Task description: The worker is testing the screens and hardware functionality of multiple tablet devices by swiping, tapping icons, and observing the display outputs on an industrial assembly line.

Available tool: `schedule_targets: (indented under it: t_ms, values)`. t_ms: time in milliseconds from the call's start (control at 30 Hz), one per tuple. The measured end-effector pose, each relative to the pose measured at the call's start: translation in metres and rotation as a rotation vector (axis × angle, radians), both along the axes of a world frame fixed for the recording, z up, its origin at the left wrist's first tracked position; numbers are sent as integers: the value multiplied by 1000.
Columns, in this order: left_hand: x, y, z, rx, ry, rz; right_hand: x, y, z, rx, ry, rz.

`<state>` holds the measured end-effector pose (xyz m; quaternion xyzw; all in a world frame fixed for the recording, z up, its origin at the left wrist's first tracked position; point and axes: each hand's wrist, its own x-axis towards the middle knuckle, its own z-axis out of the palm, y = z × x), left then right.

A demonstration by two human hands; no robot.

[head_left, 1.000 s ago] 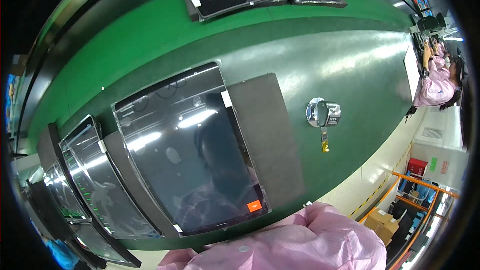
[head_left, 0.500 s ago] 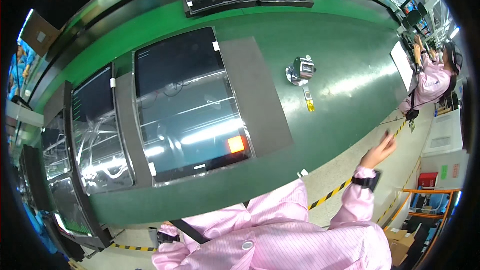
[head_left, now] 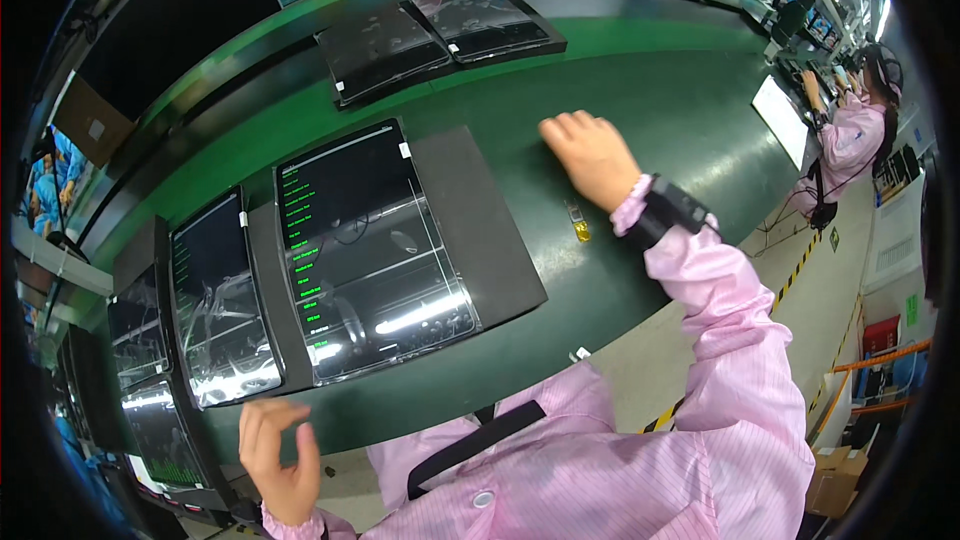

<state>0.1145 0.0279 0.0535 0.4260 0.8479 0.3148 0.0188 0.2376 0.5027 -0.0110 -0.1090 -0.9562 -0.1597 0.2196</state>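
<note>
My right hand (head_left: 590,155) is over the green table with its fingers curled down around the spot of the tally counter, which it hides from view. Just below the wrist lies a small yellow-and-silver stick (head_left: 579,224). My left hand (head_left: 280,455) hangs at the table's near edge, thumb and fingers apart and holding nothing. Nearest to it is a film-covered display panel (head_left: 225,310). Beside that lies a larger display panel (head_left: 365,260), lit with a column of green text lines, on a dark grey pad (head_left: 480,230).
Two more panels (head_left: 430,35) lie on dark pads at the table's far side. More panels (head_left: 140,330) stand at the left. A white sheet (head_left: 780,120) lies at the right end, by a co-worker in pink (head_left: 850,145). Yellow-black tape (head_left: 800,275) marks the floor.
My right hand has come from beyond the table's right side onto the tally counter. My left hand has risen into view. The large panel's orange square is gone, replaced by green text lines. The view has shifted.
</note>
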Motion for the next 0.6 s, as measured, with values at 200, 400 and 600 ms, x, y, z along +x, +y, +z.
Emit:
schedule_targets:
  t_ms: [200, 400, 600]
  values:
    - [-19, 55, -16, -335, 468, -104, 35, 61, 12, 26, 173, -2]
    - [-73, 34, -45, -304, 394, 245, 68, -76, -1, -468, -54, 278]
    - [-80, 25, -44, -261, 393, 181, 92, -53, -11, -743, 313, 57]
